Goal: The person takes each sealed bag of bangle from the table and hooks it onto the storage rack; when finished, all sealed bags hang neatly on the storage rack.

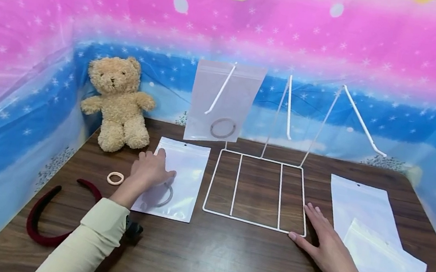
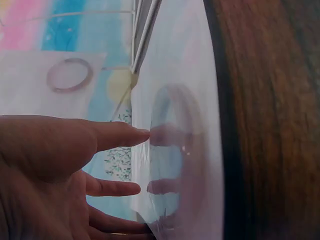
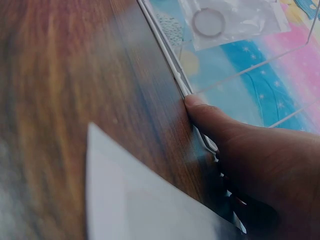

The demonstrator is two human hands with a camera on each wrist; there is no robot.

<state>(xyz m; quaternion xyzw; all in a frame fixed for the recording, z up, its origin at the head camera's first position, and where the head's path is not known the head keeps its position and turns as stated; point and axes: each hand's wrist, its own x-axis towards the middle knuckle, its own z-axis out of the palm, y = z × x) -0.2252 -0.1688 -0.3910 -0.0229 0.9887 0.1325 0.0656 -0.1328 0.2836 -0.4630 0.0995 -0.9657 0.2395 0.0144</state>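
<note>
My left hand (image 1: 149,170) is over a white, clear-fronted zip bag (image 1: 192,169) lying on the table, its fingers loosely spread. Inside that bag shows a grey ring-shaped band (image 1: 169,196). In the left wrist view, the fingertips are right at the bag's shiny surface, which mirrors them. A white wire display rack (image 1: 235,185) with three slanting hooks stands in the middle. At its front right corner my right hand (image 1: 327,249) rests with fingers extended, the thumb (image 3: 197,101) touching the wire. From the rack's left hook hangs another bag (image 1: 208,83), with a similar band in it.
A teddy bear (image 1: 121,106) sits at the back left. Near my left forearm lie a dark red headband (image 1: 32,228) and a small wooden ring (image 1: 114,183). Two overlapping white bags, one farther back (image 1: 363,205) and one nearer (image 1: 400,268), lie at the right, under and beside my right forearm.
</note>
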